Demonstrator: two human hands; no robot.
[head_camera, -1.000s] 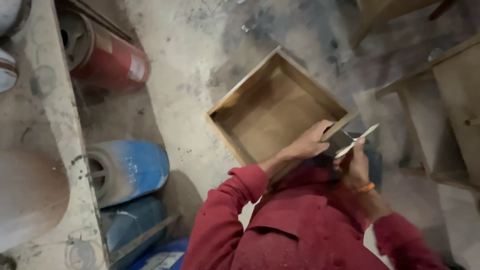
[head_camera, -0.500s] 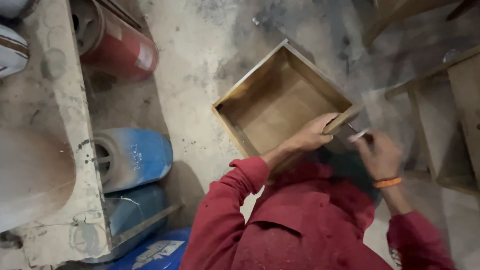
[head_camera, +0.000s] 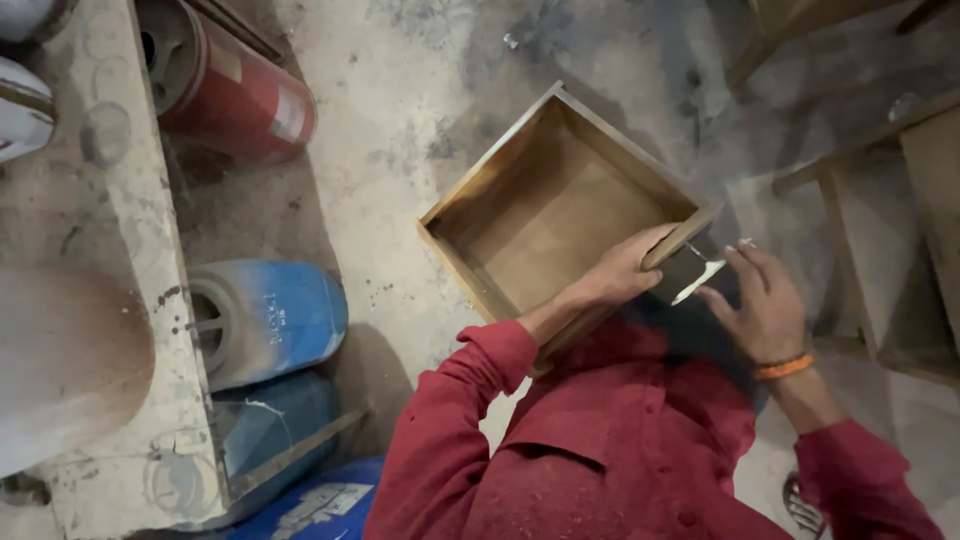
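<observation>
From the head camera we look straight down at a shallow square wooden box (head_camera: 555, 205), open at the top, tilted on the dusty concrete floor (head_camera: 400, 110) with one corner resting towards us, near the red shirt (head_camera: 600, 450). Our left hand (head_camera: 625, 270) is closed over the box's near right edge, fingers curled inside the rim and thumb on the outer face, so the box is firmly held. Our right hand (head_camera: 765, 300), with an orange band (head_camera: 783, 367) at the wrist, sits just right of that corner; its fingers pinch a thin flat pale blade (head_camera: 700, 280) whose tip lies at the outer face of the box, just beside the left hand. We cannot tell whether the blade touches the wood.

On the left a pale workbench (head_camera: 110, 250) runs near to far. Beside it lie a red cylinder (head_camera: 235, 85) far off and blue drums (head_camera: 265, 320) nearer. Wooden frames (head_camera: 880, 200) stand on the right.
</observation>
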